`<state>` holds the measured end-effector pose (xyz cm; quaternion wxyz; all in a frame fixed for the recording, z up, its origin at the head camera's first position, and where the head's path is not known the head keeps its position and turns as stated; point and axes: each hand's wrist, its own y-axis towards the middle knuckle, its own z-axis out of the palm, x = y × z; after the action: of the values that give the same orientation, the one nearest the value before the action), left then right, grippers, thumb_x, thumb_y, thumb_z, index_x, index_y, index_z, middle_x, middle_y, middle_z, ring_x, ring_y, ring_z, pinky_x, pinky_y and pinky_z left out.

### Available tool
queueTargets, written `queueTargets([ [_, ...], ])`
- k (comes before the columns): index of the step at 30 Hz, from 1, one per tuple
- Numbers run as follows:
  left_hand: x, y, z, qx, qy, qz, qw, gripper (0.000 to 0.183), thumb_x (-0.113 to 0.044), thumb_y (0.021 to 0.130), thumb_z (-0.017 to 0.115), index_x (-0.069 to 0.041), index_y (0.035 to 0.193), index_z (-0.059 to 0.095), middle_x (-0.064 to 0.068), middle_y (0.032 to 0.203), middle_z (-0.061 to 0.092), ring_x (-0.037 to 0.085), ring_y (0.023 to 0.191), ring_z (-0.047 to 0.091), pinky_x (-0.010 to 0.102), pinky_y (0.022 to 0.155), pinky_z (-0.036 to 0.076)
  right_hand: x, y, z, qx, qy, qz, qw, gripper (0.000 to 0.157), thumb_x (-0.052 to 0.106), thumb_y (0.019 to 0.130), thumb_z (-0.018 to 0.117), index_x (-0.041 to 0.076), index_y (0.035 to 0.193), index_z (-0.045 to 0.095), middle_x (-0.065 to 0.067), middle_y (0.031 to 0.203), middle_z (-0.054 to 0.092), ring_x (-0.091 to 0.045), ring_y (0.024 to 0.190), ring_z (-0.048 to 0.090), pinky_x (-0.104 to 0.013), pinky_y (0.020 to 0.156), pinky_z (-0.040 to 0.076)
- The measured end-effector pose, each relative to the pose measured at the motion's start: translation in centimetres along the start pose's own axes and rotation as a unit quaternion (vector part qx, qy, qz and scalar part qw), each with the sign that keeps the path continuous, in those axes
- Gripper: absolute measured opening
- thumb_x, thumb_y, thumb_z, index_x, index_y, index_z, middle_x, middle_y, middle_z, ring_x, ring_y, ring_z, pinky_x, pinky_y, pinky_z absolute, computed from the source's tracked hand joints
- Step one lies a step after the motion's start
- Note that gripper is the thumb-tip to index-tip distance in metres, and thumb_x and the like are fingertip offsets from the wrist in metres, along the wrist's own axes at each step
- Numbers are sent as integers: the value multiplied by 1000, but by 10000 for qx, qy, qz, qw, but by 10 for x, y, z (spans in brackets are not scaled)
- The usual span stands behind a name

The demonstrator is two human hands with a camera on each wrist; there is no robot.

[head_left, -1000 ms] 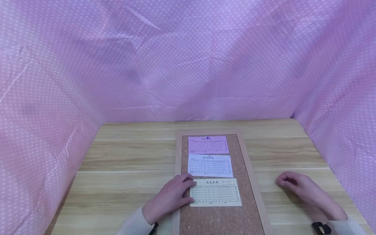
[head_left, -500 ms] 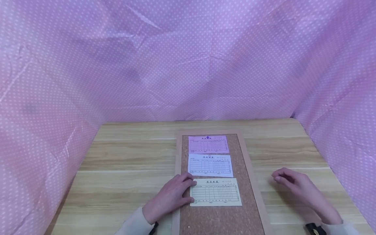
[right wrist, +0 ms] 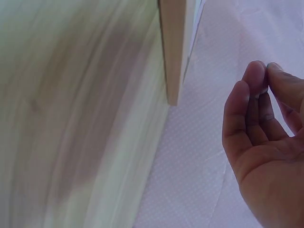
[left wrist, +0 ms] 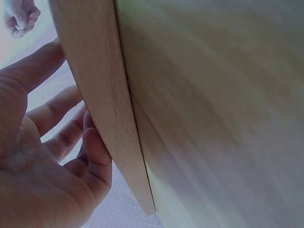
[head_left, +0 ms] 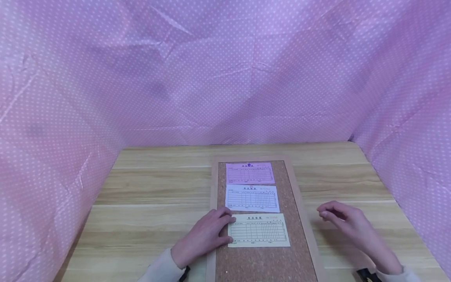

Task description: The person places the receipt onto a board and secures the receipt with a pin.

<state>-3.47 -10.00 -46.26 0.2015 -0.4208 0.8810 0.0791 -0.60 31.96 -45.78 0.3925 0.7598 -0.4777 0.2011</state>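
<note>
My left hand (head_left: 204, 237) rests on the left edge of a pale yellow form slip (head_left: 258, 231), lying on a wood-framed cork board (head_left: 266, 266). Its fingers are spread and relaxed; in the left wrist view they lie beside the board's frame (left wrist: 97, 71). Above the yellow slip are a white form slip (head_left: 251, 199) and a pink one (head_left: 250, 174), with a purple push pin (head_left: 249, 165) at the pink slip's top. To the right of the board, my right hand (head_left: 349, 223) hovers with thumb and curled forefinger meeting. Whether something small sits between those tips is hidden.
The board lies on a wood-grain table (head_left: 158, 188). Pink dotted cloth (head_left: 229, 78) hangs behind and at both sides. In the right wrist view the frame's end (right wrist: 174, 90) stands to the left of my right hand.
My right hand has moved left, closer to the board, with its thumb and forefinger drawn together. The left hand and the slips have stayed where they were.
</note>
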Motion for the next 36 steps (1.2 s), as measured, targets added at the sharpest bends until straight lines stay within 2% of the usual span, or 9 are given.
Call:
queueTargets([
  [7, 0, 1, 1, 51, -12, -39, 10000, 48, -34, 85, 86, -12, 125, 74, -2, 128, 61, 10, 94, 51, 20, 72, 42, 14, 6, 9, 14, -11, -322, 9995, 36, -23, 79, 73, 7, 99, 74, 3, 94, 75, 3, 88, 68, -9, 80, 51],
  [17, -1, 0, -2, 75, -51, -49, 9999, 48, -34, 84, 87, -11, 124, 74, -2, 127, 61, 10, 93, 50, 20, 71, 42, 30, 16, 20, 335, 223, -563, 9976, 36, -20, 80, 73, 9, 100, 74, 1, 93, 75, 0, 89, 67, -10, 82, 51],
  [21, -1, 1, -3, 88, -37, -61, 9999, 48, -34, 84, 87, -11, 125, 74, -2, 127, 61, 10, 93, 51, 20, 72, 42, 33, 20, 24, 492, 431, -701, 9954, 42, -22, 80, 72, 14, 102, 74, 0, 93, 74, -1, 90, 67, -11, 80, 52],
  [24, -1, 0, -3, 73, -30, -56, 10000, 49, -34, 84, 87, -11, 125, 74, -2, 127, 61, 10, 93, 51, 21, 72, 43, 35, 22, 27, 604, 562, -776, 9936, 44, -22, 80, 71, 15, 103, 74, 0, 93, 74, -2, 89, 68, -12, 79, 53],
  [28, -2, 0, -3, 41, -18, -31, 10000, 48, -34, 84, 87, -10, 124, 74, -2, 127, 61, 10, 94, 52, 21, 73, 43, 38, 25, 31, 712, 603, -884, 9917, 40, -23, 80, 71, 9, 103, 74, -1, 93, 74, -6, 87, 69, -13, 79, 53],
  [32, -2, 0, -3, 41, -29, -37, 10000, 48, -33, 84, 88, -10, 124, 75, -1, 128, 61, 11, 97, 53, 22, 75, 44, 41, 27, 36, 812, 536, -887, 9913, 37, -21, 81, 72, 9, 103, 74, -1, 94, 74, -6, 87, 69, -15, 79, 54],
  [36, -2, 0, -3, 74, -67, -74, 9999, 49, -33, 84, 87, -11, 125, 74, -1, 128, 60, 11, 96, 52, 22, 74, 44, 46, 29, 41, 984, 504, -700, 9914, 32, -16, 84, 73, 11, 101, 75, 1, 95, 75, -5, 90, 69, -19, 78, 56],
])
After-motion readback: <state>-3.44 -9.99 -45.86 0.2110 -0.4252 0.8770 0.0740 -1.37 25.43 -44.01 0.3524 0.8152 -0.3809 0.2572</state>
